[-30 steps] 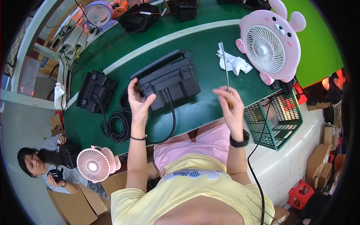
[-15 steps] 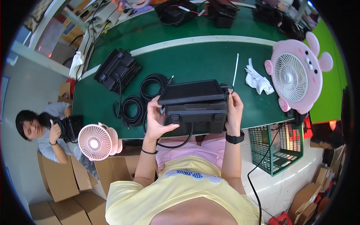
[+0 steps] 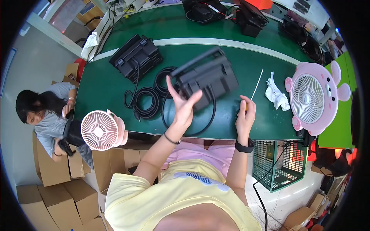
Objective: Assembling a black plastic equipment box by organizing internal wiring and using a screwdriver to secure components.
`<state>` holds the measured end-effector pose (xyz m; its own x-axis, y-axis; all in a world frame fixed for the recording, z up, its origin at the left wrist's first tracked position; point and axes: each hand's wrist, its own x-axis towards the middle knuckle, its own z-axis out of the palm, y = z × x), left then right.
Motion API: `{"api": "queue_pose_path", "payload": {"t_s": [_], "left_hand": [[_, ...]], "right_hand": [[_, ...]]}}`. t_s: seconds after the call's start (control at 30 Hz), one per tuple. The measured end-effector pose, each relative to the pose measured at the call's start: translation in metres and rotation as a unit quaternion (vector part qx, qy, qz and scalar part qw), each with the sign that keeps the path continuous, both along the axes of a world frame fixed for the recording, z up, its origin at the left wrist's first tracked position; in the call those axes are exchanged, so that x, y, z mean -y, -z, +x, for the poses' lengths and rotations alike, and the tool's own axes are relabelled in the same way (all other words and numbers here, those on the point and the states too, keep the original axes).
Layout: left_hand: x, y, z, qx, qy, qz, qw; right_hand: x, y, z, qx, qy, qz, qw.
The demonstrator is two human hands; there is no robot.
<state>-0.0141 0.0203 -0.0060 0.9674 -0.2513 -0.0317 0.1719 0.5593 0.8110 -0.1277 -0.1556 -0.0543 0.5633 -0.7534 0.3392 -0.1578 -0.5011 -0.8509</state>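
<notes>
Your left hand point(image 3: 183, 106) is raised above the table point(image 3: 100, 90), palm spread wide and fingers fanned, pressed against the near side of the black boxy device point(image 3: 206, 77). It props and tips the device more than it clamps it. The device sits at about one o'clock from that palm, touching it, tilted with its far edge lifted. Its long axis runs from roughly eight o'clock to two o'clock across the table. It looks blurred, so you cannot read its finer details.

Your right hand point(image 3: 245, 115) rests lower, near the front edge of the table, at about four o'clock from the device and a little apart from it. Its fingers are curled narrow around something small with an orange tip. What exactly it is you cannot tell. Of the two, your left hand is the one on the device, and your right is near but not touching.

From the device's underside a black cable point(image 3: 210, 119) loops down toward you between both hands. Further out at nine o'clock lie the coiled black cables point(image 3: 148, 96), and beyond them at ten o'clock a second black device point(image 3: 137, 57). At three o'clock from your right hand lie a thin white rod point(image 3: 256, 84), a crumpled white cloth point(image 3: 276, 94) and a pink fan point(image 3: 312, 98).
</notes>
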Motion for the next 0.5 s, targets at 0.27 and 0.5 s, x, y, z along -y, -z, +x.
{"api": "queue_pose_path", "payload": {"t_s": [0.27, 0.5], "left_hand": [[0.035, -0.011, 0.085, -0.038, -0.243, -0.067, 0.967], [0.004, 0.000, 0.166, 0.004, -0.348, -0.008, 0.938]], "right_hand": [[0.000, -0.006, -0.011, 0.016, -0.045, 0.060, 0.997], [0.002, -0.006, -0.011, 0.033, -0.059, 0.061, 0.996]]}}
